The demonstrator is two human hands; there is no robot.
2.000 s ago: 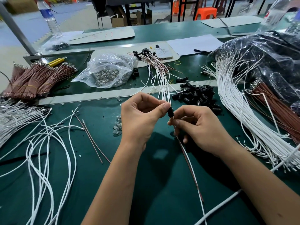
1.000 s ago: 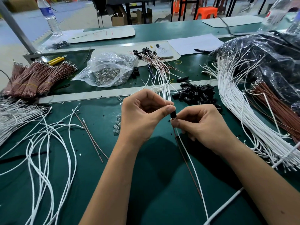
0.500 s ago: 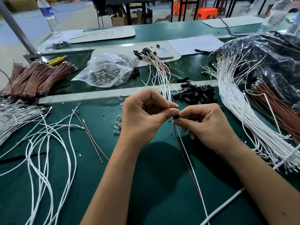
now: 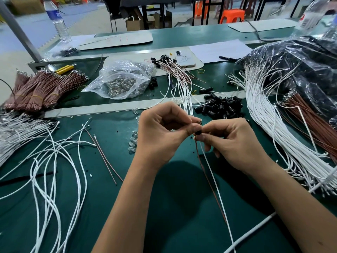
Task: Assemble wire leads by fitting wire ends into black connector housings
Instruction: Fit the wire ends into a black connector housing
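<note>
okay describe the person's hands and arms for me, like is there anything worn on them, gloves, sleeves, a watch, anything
Both the left hand and the right hand are bare: no gloves, rings or finger cots visible. Both forearms are uncovered down to the bottom edge of the picture, with no sleeve, watch or wristband in view. The fingernails look short and unpainted.

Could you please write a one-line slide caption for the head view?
Both hands pinch a black housing, a brown wire and white wire trailing below.

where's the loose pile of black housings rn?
Head view, right of centre: the pile of black housings lies on the green mat just beyond the right hand, left of the white wire bundle.
</note>
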